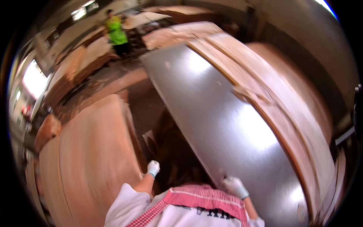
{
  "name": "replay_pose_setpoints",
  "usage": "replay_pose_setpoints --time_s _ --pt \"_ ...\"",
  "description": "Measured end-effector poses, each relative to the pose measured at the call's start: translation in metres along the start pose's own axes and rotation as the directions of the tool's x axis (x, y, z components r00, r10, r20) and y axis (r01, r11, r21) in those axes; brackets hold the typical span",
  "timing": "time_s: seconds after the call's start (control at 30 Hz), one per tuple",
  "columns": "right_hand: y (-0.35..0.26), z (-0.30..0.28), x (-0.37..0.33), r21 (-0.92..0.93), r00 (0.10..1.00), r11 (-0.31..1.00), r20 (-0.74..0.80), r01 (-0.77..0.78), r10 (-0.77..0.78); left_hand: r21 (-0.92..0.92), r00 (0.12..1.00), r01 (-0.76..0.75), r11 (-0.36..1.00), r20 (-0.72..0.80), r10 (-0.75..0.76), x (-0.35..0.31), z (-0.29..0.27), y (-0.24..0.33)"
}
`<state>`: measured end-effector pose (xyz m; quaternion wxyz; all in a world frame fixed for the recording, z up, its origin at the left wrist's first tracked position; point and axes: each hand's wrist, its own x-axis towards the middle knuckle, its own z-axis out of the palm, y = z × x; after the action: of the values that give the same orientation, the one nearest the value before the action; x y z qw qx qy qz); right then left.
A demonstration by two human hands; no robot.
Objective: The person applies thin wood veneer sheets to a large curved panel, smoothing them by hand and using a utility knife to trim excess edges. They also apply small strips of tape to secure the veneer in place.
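Note:
My left hand (153,167), in a white glove, is closed beside the near right edge of a stack of thin wood veneer sheets (96,140). Whatever it may hold does not show. Over the near part of a long, shiny grey metal tabletop (227,125) is my right hand (235,187), also gloved in white. Its fingers are curled, with a small dark tip at them that is too blurred to name. Whether this hand touches the metal I cannot tell.
More pale veneer sheets (270,87) lie along the tabletop's right side, with a loose scrap (247,94) at the border. A dark gap (170,151) separates table and left stack. Farther back stand other stacks (79,64) and a person in a bright green vest (116,32).

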<state>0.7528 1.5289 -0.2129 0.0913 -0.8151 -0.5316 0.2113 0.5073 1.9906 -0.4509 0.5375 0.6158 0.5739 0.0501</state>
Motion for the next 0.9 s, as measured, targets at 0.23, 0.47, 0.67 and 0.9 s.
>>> replay_pose_setpoints --time_s 0.23,0.47,0.67,0.9 --pt "0.149 -0.013 -0.169 0.497 0.141 0.221 -0.193 -0.839 0.971 -0.371 0.976 -0.208 0.905 -0.014 0.219 -0.039 0.058 0.119" --pt "0.316 0.043 -0.409 0.27 -0.319 -0.256 -0.222 -0.928 0.922 -0.244 0.884 -0.432 0.868 0.076 0.462 -0.065 0.14 0.242" --pt "0.349 0.076 -0.492 0.615 -0.767 -0.582 -0.059 -0.532 0.639 -0.008 0.795 -0.591 0.806 0.161 0.585 -0.082 0.133 0.282" --pt "0.324 0.104 -0.458 0.291 -0.578 -0.537 -0.073 -0.792 0.813 0.155 0.681 -0.728 0.667 0.274 0.679 -0.03 0.176 0.376"
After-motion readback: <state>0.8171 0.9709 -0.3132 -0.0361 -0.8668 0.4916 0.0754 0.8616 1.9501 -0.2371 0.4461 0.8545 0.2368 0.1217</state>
